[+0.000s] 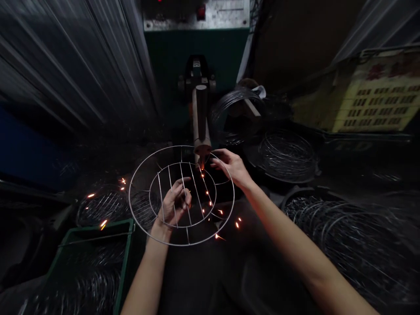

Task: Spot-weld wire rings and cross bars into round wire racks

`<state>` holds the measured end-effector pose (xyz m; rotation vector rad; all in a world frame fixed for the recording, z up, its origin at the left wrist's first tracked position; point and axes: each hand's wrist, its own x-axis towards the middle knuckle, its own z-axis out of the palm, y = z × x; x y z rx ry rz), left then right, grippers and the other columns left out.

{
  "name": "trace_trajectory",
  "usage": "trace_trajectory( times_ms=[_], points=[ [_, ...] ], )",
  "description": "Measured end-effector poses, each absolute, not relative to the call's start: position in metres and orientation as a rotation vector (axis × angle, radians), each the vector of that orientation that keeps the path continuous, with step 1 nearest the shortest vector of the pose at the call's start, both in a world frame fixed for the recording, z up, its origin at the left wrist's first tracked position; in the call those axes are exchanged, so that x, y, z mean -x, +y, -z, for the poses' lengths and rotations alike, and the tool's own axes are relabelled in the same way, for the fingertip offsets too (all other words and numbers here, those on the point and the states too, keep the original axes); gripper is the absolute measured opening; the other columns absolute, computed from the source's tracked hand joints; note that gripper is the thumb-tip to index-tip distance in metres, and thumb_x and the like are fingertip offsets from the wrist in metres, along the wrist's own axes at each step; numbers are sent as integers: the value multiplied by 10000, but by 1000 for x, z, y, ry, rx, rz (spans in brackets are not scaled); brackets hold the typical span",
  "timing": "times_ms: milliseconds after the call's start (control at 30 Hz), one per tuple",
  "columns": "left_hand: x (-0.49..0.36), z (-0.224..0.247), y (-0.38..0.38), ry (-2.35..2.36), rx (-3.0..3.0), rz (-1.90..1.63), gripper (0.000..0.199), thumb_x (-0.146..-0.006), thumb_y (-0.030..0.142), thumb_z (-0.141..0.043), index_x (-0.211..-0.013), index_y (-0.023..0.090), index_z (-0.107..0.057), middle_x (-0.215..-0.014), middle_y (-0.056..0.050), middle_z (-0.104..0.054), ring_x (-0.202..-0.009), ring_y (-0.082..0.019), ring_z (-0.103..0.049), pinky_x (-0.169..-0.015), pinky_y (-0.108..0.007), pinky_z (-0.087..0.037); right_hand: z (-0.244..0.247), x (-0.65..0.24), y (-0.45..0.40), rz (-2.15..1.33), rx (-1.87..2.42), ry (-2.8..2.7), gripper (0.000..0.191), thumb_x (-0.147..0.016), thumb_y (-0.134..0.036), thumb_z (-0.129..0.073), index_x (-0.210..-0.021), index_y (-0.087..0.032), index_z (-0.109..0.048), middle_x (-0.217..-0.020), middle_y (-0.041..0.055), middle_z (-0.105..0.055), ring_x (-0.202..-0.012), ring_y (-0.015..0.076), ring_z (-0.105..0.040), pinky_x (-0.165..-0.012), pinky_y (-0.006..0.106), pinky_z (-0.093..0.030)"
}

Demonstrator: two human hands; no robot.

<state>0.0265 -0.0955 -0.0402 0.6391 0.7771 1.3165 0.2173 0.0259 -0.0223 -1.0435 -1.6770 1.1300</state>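
A round wire rack (189,236), with an outer ring, an inner ring and several parallel bars, is held tilted under the electrode (202,151) of a spot welder. Orange sparks (210,204) fall from the tip, where it meets the inner ring's upper right. My left hand (173,203) is under the rack's left half, fingers curled closed about the bars; its exact grip is partly hidden by the wires. At the upper right of the outer ring, close by the electrode, my right hand (231,165) pinches the rack with thumb and fingers.
The green welder body (197,43) stands ahead. A green crate (129,249) of wire parts is at lower left, beside finished-looking grids (103,208). Wire rings fill a tub (295,197) and lie in a pile (288,153) at right. A yellow crate (377,103) stands behind.
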Motion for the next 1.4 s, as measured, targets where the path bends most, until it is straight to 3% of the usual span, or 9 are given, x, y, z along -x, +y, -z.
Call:
trace_trajectory(
  times_ms=[167,333,533,1100,1200,1300,1400],
  points=[
    [-30,38,-95,841,-699,-1263,244,-791,319,-576,-945,170,-461,-528,38,-550,-362,-47,-400,-333,-116,-289,24,-262,-21,-1190,1090,-1809,387,-756,-350,-621,-1125,-238,-595,-1071,62,-655,-914,209,-646,-829,368,-512],
    [-53,41,-105,927,-680,-1463,296,-775,355,-578,-931,212,-371,-542,64,-566,-355,-66,-448,-329,-135,-353,31,-237,-19,-1204,1101,-1576,307,-774,-416,-585,-987,-202,-637,-917,53,-678,-783,191,-670,-752,343,-536],
    [-63,46,-105,970,-697,-1584,297,-804,428,-530,-906,226,-339,-544,53,-600,-384,-107,-525,-381,-186,-423,30,-206,7,-979,1079,-1610,209,-767,-401,-594,-813,-202,-552,-750,22,-652,-676,168,-632,-663,301,-496],
    [-56,47,-88,945,-678,-1651,278,-811,434,-508,-887,222,-344,-517,52,-599,-361,-111,-515,-367,-180,-408,28,-194,26,-828,1087,-1701,167,-770,-369,-565,-741,-209,-529,-718,13,-633,-666,165,-597,-643,279,-464],
    [-50,48,-88,867,-655,-1604,311,-807,494,-498,-883,225,-363,-531,36,-603,-378,-121,-524,-347,-170,-376,31,-195,29,-920,1060,-1664,188,-770,-389,-573,-776,-202,-553,-744,15,-654,-685,164,-623,-658,284,-487],
    [-36,45,-84,747,-609,-1547,375,-796,563,-482,-879,203,-421,-643,-4,-631,-435,-93,-534,-394,-168,-398,32,-213,20,-1046,1057,-1634,266,-777,-398,-576,-962,-206,-576,-828,21,-678,-720,167,-651,-697,311,-511],
    [-23,39,-78,753,-620,-1528,304,-784,446,-570,-862,171,-465,-719,-7,-627,-435,-40,-488,-420,-146,-399,29,-241,-10,-1075,1083,-1691,335,-768,-363,-606,-1069,-218,-577,-979,42,-673,-848,177,-651,-798,338,-508]
  ],
)
